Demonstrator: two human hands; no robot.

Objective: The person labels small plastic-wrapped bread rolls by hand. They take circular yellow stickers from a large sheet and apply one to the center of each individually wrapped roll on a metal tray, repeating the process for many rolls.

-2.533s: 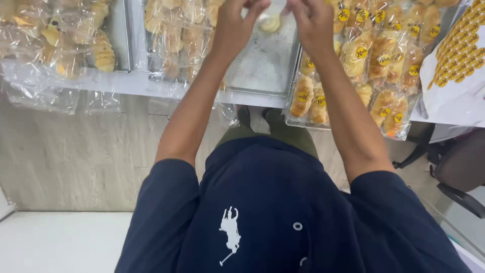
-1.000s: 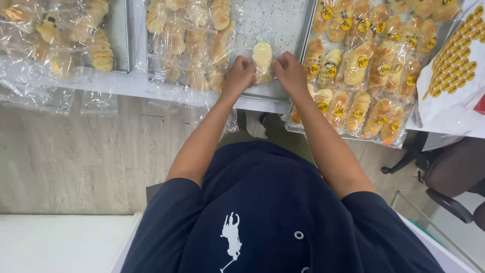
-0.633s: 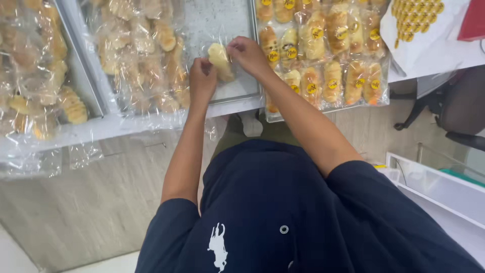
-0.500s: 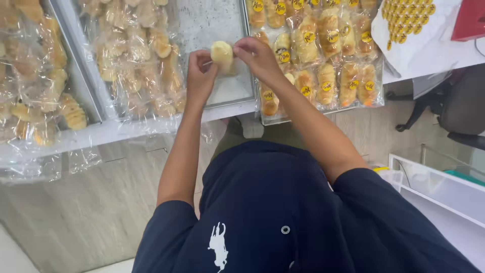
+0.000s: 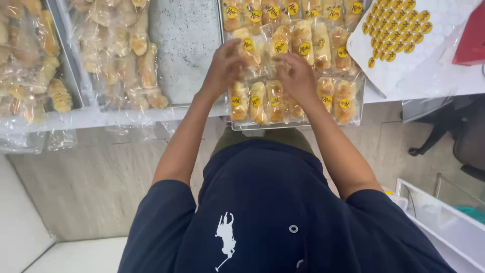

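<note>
My left hand (image 5: 224,68) and my right hand (image 5: 298,76) are side by side over the right metal tray (image 5: 298,124). Between them they grip a wrapped pastry (image 5: 254,54) in a clear bag with a round yellow sticker. It rests low among the rows of stickered wrapped pastries (image 5: 323,45) that fill this tray. My left fingers touch its left end and my right fingers curl at its right edge. How firmly each hand holds it is hard to tell.
The middle metal tray (image 5: 187,50) holds wrapped pastries without stickers (image 5: 136,60) along its left side. Another tray of bagged pastries (image 5: 35,76) lies at far left. A sheet of yellow round stickers (image 5: 404,35) sits at right, a chair (image 5: 467,136) and a white bin (image 5: 439,217) below.
Both hands have carried the wrapped pastry from over the middle tray to the right tray and lowered it among the stickered ones. The view has shifted with them.
</note>
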